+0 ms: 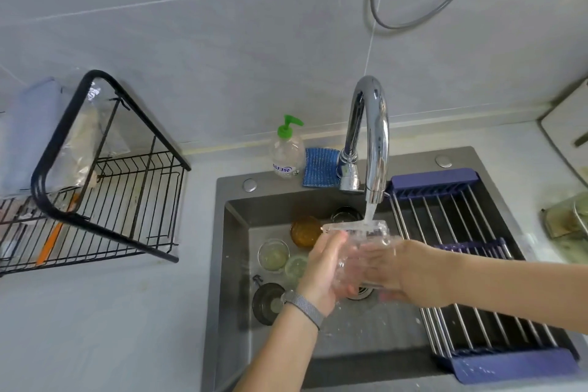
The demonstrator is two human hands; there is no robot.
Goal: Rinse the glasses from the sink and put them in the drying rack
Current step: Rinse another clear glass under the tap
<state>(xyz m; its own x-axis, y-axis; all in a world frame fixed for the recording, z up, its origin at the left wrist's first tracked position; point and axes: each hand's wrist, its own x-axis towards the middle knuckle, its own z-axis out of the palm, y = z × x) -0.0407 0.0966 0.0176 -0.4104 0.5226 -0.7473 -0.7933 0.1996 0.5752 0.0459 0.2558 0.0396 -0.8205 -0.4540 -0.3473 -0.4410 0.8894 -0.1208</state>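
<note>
Over the sink, the left hand and right hand both wrap a clear glass, held tilted under the running faucet. Below, in the basin: an amber glass, two clear glasses and a dark cup. Far left on the counter, a black wire drying rack holds no glasses.

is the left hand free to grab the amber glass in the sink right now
Probably not yet. The left hand and the right hand are both wrapped around a clear glass under the running tap. The amber glass sits uncovered just beyond the left hand, so the path looks open once the hand lets go.
</note>
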